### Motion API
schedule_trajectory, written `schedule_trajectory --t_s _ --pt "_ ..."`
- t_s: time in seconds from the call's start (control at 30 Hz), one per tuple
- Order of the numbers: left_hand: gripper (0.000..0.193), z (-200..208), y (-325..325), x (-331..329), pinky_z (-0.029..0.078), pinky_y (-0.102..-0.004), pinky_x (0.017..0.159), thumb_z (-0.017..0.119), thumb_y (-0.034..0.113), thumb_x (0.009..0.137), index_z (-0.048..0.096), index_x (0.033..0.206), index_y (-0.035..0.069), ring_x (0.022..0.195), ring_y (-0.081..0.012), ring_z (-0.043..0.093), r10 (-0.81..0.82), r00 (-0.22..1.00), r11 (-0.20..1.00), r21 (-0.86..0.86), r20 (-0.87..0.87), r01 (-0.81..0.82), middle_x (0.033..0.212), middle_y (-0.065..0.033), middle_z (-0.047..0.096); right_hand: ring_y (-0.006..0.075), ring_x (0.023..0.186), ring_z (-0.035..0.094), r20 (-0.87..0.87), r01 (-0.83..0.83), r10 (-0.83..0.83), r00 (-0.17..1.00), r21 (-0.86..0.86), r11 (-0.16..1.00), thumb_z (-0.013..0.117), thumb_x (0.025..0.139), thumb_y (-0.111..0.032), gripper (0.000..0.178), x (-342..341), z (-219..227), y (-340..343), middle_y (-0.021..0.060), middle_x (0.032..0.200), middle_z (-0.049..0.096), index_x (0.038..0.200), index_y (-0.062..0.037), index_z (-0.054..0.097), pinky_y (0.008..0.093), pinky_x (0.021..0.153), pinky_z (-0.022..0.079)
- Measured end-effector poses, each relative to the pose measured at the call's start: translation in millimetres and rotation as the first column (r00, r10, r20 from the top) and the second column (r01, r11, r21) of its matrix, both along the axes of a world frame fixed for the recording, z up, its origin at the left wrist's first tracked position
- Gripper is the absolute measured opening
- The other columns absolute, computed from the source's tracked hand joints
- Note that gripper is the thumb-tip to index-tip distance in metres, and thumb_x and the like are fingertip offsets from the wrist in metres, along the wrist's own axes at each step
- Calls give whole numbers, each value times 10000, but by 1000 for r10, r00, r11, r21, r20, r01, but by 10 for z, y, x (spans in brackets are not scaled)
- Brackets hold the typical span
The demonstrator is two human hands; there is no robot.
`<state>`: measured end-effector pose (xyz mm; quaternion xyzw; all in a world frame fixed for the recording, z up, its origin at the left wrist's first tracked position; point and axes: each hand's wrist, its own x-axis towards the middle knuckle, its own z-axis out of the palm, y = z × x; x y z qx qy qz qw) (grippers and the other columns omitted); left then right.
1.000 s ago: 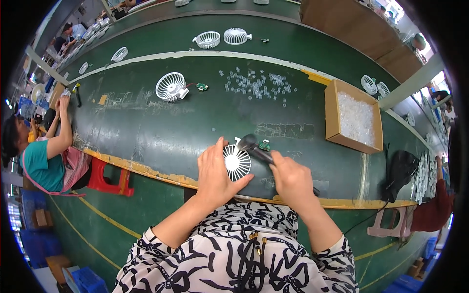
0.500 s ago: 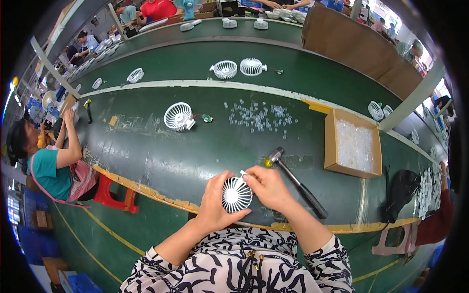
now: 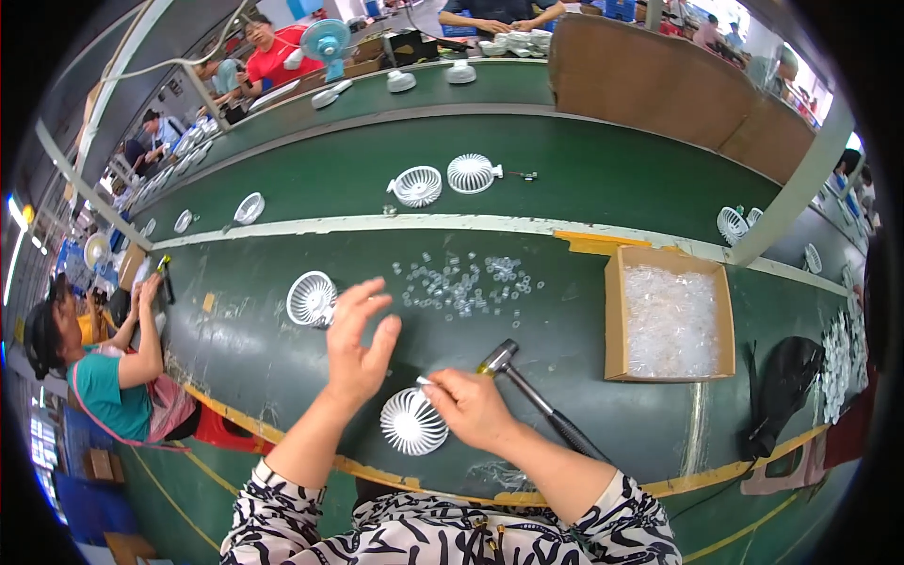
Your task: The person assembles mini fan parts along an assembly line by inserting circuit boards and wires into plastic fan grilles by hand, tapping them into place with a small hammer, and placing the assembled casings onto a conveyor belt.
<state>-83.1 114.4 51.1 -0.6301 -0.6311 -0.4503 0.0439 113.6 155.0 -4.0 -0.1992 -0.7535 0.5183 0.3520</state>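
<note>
White fan housing (image 3: pixel 412 424), round and ribbed: lies at lower centre of the frame on the dark green counter (image 3: pixel 245 358), near its front edge. Right hand (image 3: pixel 471 407): grip clenched on the small white stub at the housing's upper right. Left hand (image 3: pixel 358 348): raised left of centre, grip released, fingers spread, its fingertips near a second housing (image 3: pixel 311 298). Hammer (image 3: pixel 570 431): just beside the right hand, head toward centre, black handle slanting to lower right, partly behind the forearm. Small clear pieces (image 3: pixel 461 292): scattered at centre, above the right hand. Cardboard box (image 3: pixel 616 315): right of centre, filled with similar-looking clear material. Black bag-like item (image 3: pixel 782 386): far right. Co-worker in a teal top (image 3: pixel 104 386): at left edge, arms on counter.
</note>
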Motion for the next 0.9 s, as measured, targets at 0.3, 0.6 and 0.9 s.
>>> schedule_trajectory --t_s 0.3,0.6,0.9 --pt "513 19 1877 -119 413 -469 1078 759 171 815 583 1264 -5 1290 -415 477 -81 961 961 -277 -265 5 1401 -242 490 421 679 638 17 -36 36 999 -16 999 610 965 -183 211 -16 -9 -7 204 749 637 886 -1 539 492 596 492" --pt "1111 -241 3444 -70 331 -532 1143 885 446 652 326 1517 31 1435 -398 330 -74 925 808 -566 -373 -164 1534 -254 360 400 655 641 31 -26 24 999 58 998 648 929 -147 188 21 1 20 195 741 633 867 -4 544 474 565 517" --pt "904 -339 3459 341 434 -451 1016 863 476 654 526 1301 -58 1114 -377 620 125 980 961 -226 -156 -159 1124 -258 668 395 688 667 99 -78 74 992 45 996 655 919 -162 165 25 23 39 195 797 676 893 -11 597 466 595 540"
